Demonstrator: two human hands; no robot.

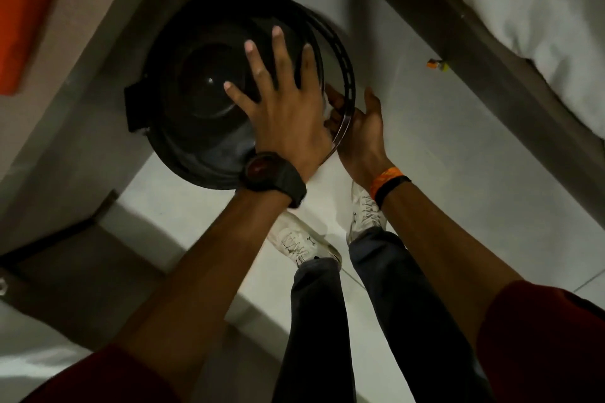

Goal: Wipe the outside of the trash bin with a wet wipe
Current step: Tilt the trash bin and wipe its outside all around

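left hand (pixel 281 108) spread flat on lid of black trash bin (pixel 196 101); right hand (pixel 357 131) at bin's 3 o'clock, pressing white wet wipe (pixel 327 108) against outer rim.

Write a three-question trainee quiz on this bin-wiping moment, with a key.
1. True or false: the left hand lies flat with spread fingers on the trash bin's lid.
2. Which wrist carries the dark watch?
3. The right hand is at the bin's: A) right side B) far left side C) lid top.

Key: 1 true; 2 left; 3 A. A bit of white, probably the wet wipe, shows at the right hand's fingers.
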